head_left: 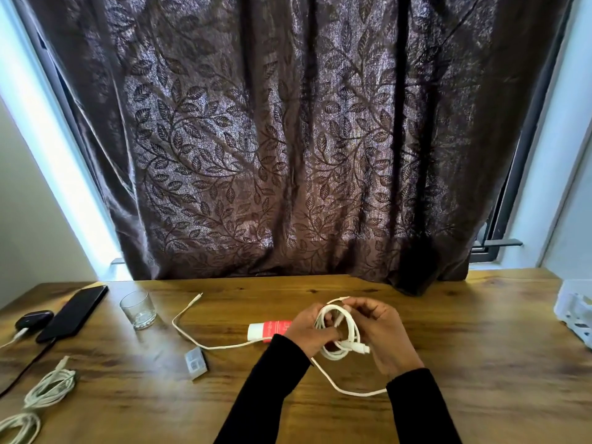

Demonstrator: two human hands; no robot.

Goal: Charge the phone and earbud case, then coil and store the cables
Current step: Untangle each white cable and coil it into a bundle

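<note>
Over the middle of the wooden desk [448,363], my left hand [309,331] grips a partly wound coil of white cable [339,334], and my right hand [384,331] pinches a loop at the top of the coil. One loose end of this cable trails left across the desk to a plug [199,296]; another stretch runs under my right sleeve. At the far left lie a black phone [75,310] with a dark cable in it and a black earbud case [33,318] with a white cable plugged in.
Two coiled white cables [51,387] [19,427] lie at the left front. A glass tumbler [138,310], a small clear box [195,363] and a red-and-white tube [269,330] sit on the desk. A white basket [575,310] stands at the right edge. A dark leaf-patterned curtain [288,139] hangs behind.
</note>
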